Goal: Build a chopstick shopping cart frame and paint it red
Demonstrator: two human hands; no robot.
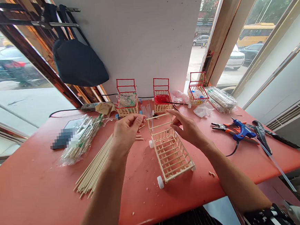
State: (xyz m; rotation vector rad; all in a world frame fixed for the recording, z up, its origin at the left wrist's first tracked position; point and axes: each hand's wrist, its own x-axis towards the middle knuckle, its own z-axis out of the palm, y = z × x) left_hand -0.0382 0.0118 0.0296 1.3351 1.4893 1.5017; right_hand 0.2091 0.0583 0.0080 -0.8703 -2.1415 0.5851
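Note:
A miniature shopping cart (172, 152) made of thin wooden sticks stands on the red table in front of me, with white wheels (160, 182) and a raised handle frame at its far end. My right hand (187, 128) has its fingers bent around the right upright of that frame. Thumb and forefinger of my left hand (128, 130) are pinched together just beside the frame's left top corner; what they hold, if anything, is too small to make out. A bundle of loose wooden sticks (95, 167) lies beneath and beside my left forearm.
Several finished carts with red handles, one a red-lined cart (161, 98), line the wall. A blue glue gun (243, 130) and pliers (218, 126) lie at right. Bagged sticks (81, 137) and a blurred dark object (63, 138) are at left; wrapped sticks (221, 100) sit far right.

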